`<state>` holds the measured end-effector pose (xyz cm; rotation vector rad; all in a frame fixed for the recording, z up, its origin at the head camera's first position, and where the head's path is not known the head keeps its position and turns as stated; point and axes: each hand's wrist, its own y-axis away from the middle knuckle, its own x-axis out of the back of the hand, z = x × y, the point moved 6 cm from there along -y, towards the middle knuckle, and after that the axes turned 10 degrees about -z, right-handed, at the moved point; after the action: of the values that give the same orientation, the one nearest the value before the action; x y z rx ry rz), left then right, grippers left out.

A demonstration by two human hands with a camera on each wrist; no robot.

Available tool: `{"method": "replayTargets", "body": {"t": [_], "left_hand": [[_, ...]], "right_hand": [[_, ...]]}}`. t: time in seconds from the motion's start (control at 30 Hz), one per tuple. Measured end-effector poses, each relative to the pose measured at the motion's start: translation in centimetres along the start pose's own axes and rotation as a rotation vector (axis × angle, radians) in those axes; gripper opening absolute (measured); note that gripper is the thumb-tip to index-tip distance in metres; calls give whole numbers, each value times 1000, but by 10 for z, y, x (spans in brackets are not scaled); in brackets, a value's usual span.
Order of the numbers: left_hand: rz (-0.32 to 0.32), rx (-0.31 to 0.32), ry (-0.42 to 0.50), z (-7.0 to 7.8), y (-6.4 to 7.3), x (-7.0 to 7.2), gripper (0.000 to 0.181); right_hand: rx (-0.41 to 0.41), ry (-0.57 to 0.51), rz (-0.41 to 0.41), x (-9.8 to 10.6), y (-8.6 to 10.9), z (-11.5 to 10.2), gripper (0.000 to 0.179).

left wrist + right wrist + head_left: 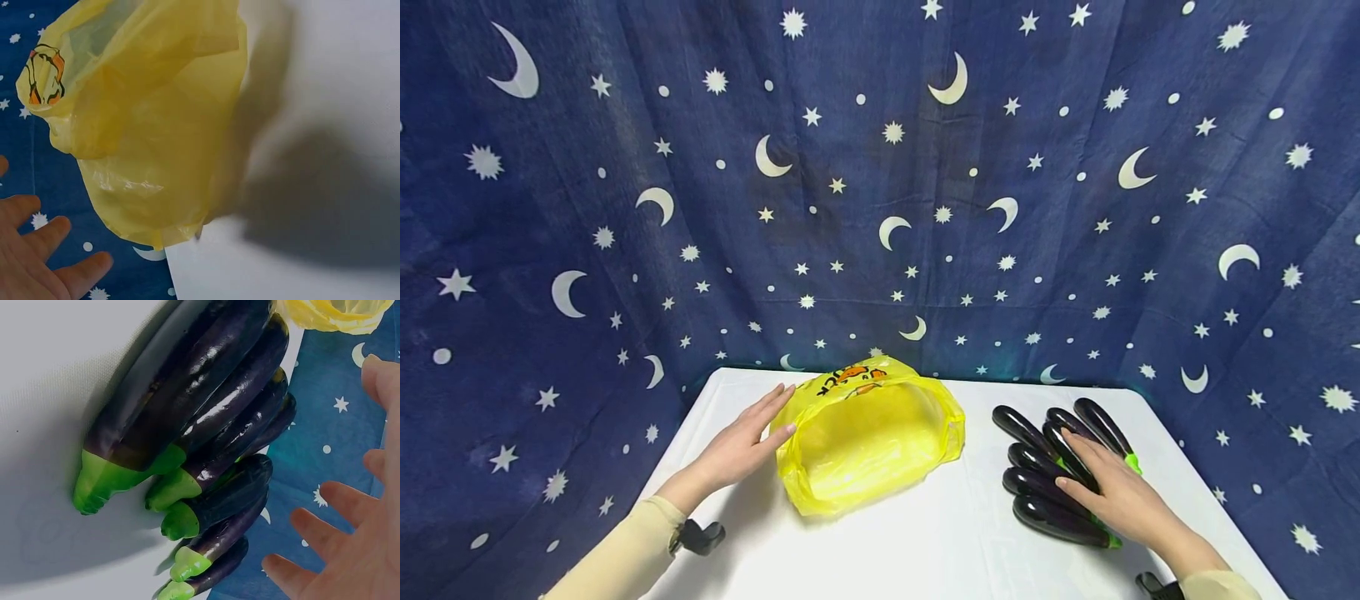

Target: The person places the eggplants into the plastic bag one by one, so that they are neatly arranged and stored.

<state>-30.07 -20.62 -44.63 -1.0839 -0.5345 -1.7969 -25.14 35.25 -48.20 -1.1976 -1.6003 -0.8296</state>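
Note:
A yellow plastic bag [872,442] lies on its side on the white table, its wide mouth facing the front. Beside the bag's left edge is my left hand [741,446], fingers straight and spread; the left wrist view shows the bag [156,144] with the fingers apart from it. Several dark purple eggplants [1052,521] with green stem ends lie fanned out at the right. My right hand [1120,492] hovers over them with fingers extended, overlapping some in the head view. In the right wrist view its fingers are spread beside the eggplants [187,381] and grip nothing.
The white table [940,542] has its back edge against a dark blue curtain [850,167] printed with moons and stars, which also hangs along both sides. The bag stands left of the eggplants, with a strip of tabletop between them.

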Motion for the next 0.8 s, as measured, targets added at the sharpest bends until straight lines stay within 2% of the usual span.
{"method": "replayTargets", "body": {"t": [0.17,0.33,0.53,0.67,0.8], "left_hand": [[-13,-22,-17,6,-1,-3,72],[-36,-24,5,12,-5,-2,76],[-71,-49,88,17,-11,1,80],[-110,-59,120,18,-16,4,81],[-159,-40,125,18,-20,4,81]], "right_hand": [[5,10,10,0,4,1,84],[33,18,18,0,9,0,86],[32,-43,-65,-4,12,1,90],[31,-83,-102,-5,15,3,85],[27,-109,-145,-8,18,5,77]]}}
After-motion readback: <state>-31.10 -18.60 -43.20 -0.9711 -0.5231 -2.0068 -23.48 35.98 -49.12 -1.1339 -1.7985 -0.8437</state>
